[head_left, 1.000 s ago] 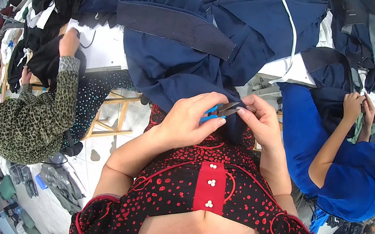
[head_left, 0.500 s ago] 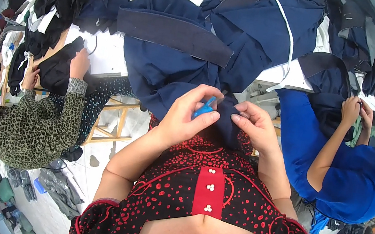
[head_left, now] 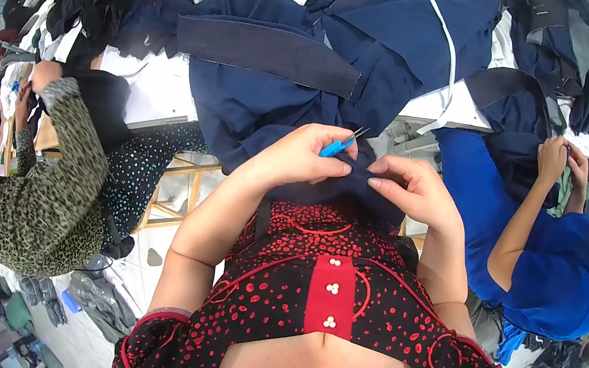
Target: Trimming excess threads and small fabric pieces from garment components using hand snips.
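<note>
Close in front of my chest, my left hand point(head_left: 298, 158) is closed round small blue-handled thread snips point(head_left: 336, 148), whose metal points stick up past the fingers toward the far right. Its thumb and fingertips also press at the edge of a navy garment point(head_left: 227, 100). My right hand point(head_left: 418, 194) pinches the same cloth a little to the right, thumb against forefinger. The garment hangs from the table down toward my lap, with a dark band point(head_left: 269, 54) lying across its upper part. Exactly which seam or thread lies between my fingertips is too small to tell.
The white table point(head_left: 163, 90) is heaped with navy, black and white cloth; a white strip point(head_left: 450, 51) trails over it. On the left a person in a leopard-print top point(head_left: 50, 192) handles dark cloth. To the right, a person in blue point(head_left: 565, 273) works on navy cloth.
The snips have turned in my left hand, so their points now show. Both hands have drawn the cloth up between them. The person on the left has reached farther out.
</note>
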The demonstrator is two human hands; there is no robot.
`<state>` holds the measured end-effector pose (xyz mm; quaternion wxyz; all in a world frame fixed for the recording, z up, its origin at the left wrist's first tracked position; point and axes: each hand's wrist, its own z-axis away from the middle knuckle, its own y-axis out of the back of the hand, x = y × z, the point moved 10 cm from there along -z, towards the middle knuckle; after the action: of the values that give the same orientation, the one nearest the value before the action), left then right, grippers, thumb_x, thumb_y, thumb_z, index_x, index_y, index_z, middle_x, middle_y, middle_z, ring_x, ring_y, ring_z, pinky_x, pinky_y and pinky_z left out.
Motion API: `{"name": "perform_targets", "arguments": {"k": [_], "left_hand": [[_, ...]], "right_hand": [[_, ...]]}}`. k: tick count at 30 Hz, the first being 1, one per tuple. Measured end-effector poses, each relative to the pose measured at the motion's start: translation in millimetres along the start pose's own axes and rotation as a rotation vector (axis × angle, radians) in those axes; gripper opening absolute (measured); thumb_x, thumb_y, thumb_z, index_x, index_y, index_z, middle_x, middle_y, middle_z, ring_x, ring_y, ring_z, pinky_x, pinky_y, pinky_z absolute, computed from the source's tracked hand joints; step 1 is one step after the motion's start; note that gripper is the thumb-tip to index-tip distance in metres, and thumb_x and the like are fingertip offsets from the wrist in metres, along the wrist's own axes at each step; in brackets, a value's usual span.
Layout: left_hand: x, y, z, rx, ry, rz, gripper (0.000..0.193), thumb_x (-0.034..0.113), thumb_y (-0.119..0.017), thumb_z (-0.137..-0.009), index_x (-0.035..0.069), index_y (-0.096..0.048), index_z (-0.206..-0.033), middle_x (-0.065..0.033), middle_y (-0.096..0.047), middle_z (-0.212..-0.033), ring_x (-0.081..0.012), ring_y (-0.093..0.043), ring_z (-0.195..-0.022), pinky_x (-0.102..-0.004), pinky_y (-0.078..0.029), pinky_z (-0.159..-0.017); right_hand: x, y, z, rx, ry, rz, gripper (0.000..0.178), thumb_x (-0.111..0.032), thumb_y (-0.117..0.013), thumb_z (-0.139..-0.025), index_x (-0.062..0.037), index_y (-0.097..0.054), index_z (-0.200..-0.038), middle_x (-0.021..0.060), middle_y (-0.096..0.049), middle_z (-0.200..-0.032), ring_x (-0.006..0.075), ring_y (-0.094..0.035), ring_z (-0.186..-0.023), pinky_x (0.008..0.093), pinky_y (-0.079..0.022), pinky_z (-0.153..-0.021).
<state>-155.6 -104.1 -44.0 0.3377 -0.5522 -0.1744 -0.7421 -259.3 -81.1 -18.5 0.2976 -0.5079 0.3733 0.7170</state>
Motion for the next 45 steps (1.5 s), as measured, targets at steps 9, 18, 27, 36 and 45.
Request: {"name": "perform_targets", "arguments": {"k": [9,18,27,36,45], "left_hand": [[44,-8,29,0.504,-0.502,-0.646,0.016,0.0,-0.061,-0.074,0.001,-0.054,-0.088,-0.0129,-0.054,-0.079,-0.0295,-0.058,-0.071,-0.0331,-0.045,-0.062],[31,-30,27,0.401,-0.536,-0.594,0.044,0.001,-0.061,-0.075,0.0,-0.051,-0.118,-0.018,-0.056,-0.109,-0.0331,-0.059,-0.099,-0.0354,-0.049,-0.081],[32,-13,31,0.314,-0.532,-0.427,0.032,0.006,-0.058,-0.083,0.002,-0.057,-0.114,-0.0133,-0.063,-0.105,-0.0201,-0.064,-0.089,-0.0281,-0.049,-0.078],[-14,26,9,0.087,-0.134,0.404,0.048,0.021,-0.064,-0.078,-0.002,-0.051,-0.118,-0.0029,-0.058,-0.079,-0.006,-0.05,-0.047,-0.0182,-0.032,-0.038],[-44,13,7,-0.035,-0.023,0.5,0.023,0.01,-0.066,-0.076,0.0,-0.053,-0.093,-0.0023,-0.053,-0.08,-0.0045,-0.044,-0.05,-0.0184,-0.031,-0.04]], "right_hand": [[-16,23,-24,0.442,0.166,0.623,0.014,-0.005,-0.061,-0.076,-0.0091,-0.068,-0.088,0.0074,-0.058,-0.072,0.0217,-0.059,-0.069,0.0302,-0.047,-0.062],[28,2,-50,0.238,0.106,-0.891,0.029,-0.005,-0.045,-0.082,0.0011,-0.058,-0.108,0.0059,-0.059,-0.103,0.0104,-0.054,-0.092,0.0232,-0.041,-0.081],[28,-7,-53,0.144,0.09,-0.888,0.055,0.005,-0.049,-0.076,-0.0035,-0.042,-0.13,0.0086,-0.058,-0.101,0.0107,-0.057,-0.083,0.0213,-0.045,-0.076],[6,-38,-42,-0.169,0.053,-0.741,0.075,0.009,-0.049,-0.077,-0.0072,-0.02,-0.144,0.0115,-0.062,-0.099,0.0114,-0.059,-0.087,0.0236,-0.044,-0.08],[8,-39,-37,-0.272,0.003,-0.589,0.076,0.01,-0.048,-0.078,-0.0077,-0.016,-0.145,0.0108,-0.062,-0.096,0.012,-0.058,-0.091,0.0249,-0.045,-0.078]]}}
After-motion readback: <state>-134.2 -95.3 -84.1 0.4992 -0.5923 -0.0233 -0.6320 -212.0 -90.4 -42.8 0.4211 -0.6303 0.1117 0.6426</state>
